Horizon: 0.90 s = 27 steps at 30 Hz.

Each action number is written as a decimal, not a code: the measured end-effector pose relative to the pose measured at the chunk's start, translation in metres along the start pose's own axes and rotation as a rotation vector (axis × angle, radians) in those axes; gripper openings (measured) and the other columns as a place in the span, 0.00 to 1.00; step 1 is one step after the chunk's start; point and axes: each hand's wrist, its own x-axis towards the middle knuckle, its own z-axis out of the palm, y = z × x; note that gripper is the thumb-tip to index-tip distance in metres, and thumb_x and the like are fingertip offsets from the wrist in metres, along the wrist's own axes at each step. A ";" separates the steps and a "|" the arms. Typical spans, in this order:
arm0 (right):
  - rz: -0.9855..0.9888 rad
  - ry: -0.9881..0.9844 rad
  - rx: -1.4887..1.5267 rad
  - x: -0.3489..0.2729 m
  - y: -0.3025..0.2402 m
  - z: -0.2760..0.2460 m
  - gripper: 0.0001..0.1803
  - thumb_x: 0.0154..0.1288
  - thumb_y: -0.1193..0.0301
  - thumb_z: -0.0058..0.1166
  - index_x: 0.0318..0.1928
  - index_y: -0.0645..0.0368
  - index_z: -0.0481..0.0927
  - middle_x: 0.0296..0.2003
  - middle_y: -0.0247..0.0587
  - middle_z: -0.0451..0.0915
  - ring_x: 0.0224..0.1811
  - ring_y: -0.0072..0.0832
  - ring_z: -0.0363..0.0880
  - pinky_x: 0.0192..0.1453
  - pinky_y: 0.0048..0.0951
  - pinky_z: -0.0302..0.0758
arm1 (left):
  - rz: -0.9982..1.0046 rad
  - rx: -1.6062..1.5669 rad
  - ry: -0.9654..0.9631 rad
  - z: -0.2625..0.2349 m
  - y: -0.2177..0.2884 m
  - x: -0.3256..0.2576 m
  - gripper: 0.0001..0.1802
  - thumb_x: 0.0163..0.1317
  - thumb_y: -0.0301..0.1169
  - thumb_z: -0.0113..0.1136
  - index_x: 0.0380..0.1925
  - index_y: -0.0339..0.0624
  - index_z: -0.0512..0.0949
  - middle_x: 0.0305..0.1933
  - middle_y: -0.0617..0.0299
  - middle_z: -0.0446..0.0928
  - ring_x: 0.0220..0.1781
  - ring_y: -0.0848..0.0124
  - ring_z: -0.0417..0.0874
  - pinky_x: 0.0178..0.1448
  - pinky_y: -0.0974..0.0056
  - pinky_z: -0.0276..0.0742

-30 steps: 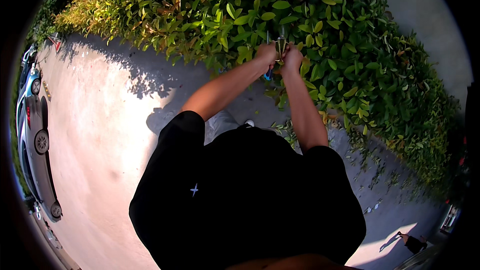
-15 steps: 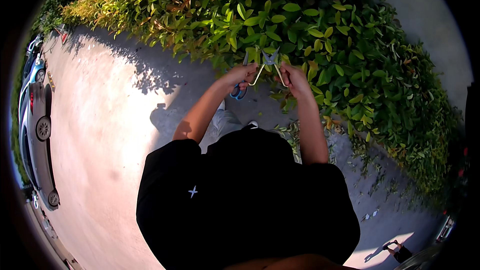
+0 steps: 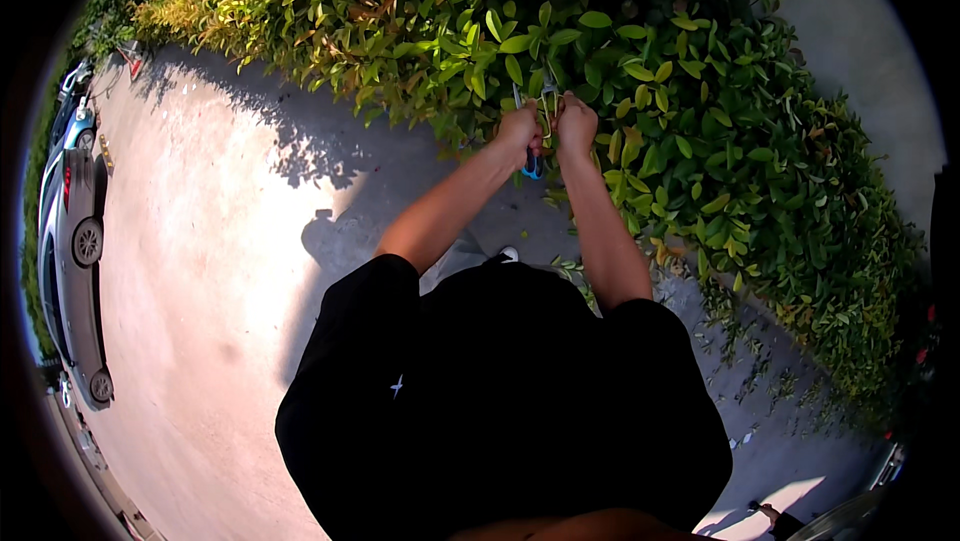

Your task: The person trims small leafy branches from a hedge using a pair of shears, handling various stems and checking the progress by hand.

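Note:
My left hand and my right hand are held close together at the front edge of a green hedge. Between them I grip hedge shears with blue handle ends and metal blades pointing into the leaves. Each hand is closed around one handle, and the handles are drawn close together. The blade tips are partly hidden among the leaves. My black shirt fills the lower middle of the view.
A paved pink-grey path runs to my left, with my shadow on it. Parked cars line the far left edge. Cut leaves lie on the ground by the hedge foot. The hedge curves away to the right.
Both hands have brought the shear handles together from a spread position and pushed a little further into the hedge.

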 end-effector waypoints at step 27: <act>0.447 -0.493 -0.270 -0.018 0.026 0.021 0.18 0.75 0.62 0.44 0.26 0.55 0.71 0.09 0.29 0.61 0.11 0.20 0.57 0.43 0.32 0.81 | -0.226 0.377 -0.337 -0.170 0.048 -0.012 0.23 0.72 0.51 0.47 0.20 0.55 0.61 0.13 0.75 0.55 0.11 0.80 0.52 0.16 0.71 0.51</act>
